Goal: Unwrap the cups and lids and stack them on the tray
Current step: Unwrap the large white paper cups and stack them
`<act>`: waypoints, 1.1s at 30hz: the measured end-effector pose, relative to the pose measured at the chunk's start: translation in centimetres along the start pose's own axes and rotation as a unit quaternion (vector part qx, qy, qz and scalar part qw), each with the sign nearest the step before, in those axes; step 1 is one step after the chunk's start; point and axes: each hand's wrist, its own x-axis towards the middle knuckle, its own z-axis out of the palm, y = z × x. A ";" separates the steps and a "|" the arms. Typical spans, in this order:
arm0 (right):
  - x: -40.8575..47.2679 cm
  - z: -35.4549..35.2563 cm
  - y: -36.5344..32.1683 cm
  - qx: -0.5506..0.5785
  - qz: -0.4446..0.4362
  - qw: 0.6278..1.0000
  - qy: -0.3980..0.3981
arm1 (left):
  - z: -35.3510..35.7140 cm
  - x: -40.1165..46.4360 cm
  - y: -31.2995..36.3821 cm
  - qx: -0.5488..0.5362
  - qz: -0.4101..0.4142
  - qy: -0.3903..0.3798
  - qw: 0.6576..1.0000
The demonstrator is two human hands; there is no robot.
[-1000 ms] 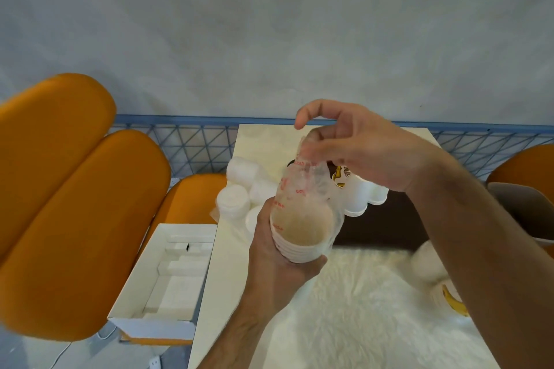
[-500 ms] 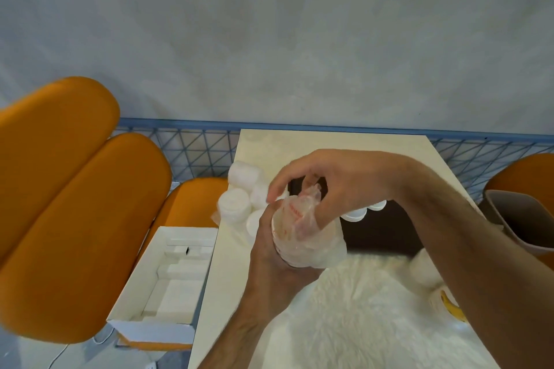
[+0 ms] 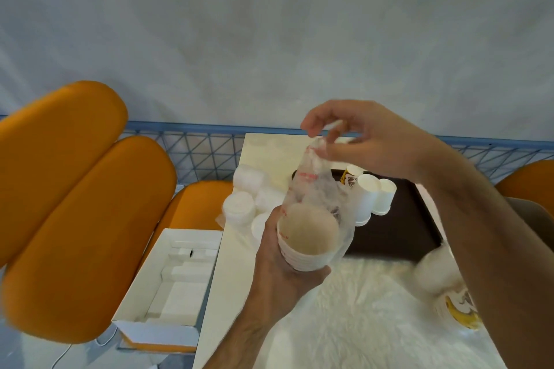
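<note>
While orange chairs (image 3: 75,204) are flanking the table (image 3: 236,272) on the left, a white rug (image 3: 359,323) is covering its near part; a dark tray (image 3: 398,228) is lying beyond the rug, carrying upside-down cups (image 3: 374,198) at its far left; lids (image 3: 248,201) are clustering left of the tray; the left hand (image 3: 281,272) is gripping a cup stack (image 3: 305,240) above the table, mouth toward the camera; the right hand (image 3: 359,141) is pinching the wrap (image 3: 311,183), pulled up from the stack.
</note>
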 end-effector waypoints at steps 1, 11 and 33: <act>-0.5 -0.1 0.6 0.027 0.064 0.996 -0.053 | -0.1 -0.1 -0.1 0.003 0.003 0.002 1.000; -4.1 -0.1 4.1 0.150 0.082 0.983 -0.064 | -0.1 -0.2 -0.2 -0.005 -0.010 0.001 1.000; -10.1 6.2 3.5 0.194 0.079 0.977 -0.032 | -4.5 1.0 2.5 -0.012 -0.025 -0.074 0.997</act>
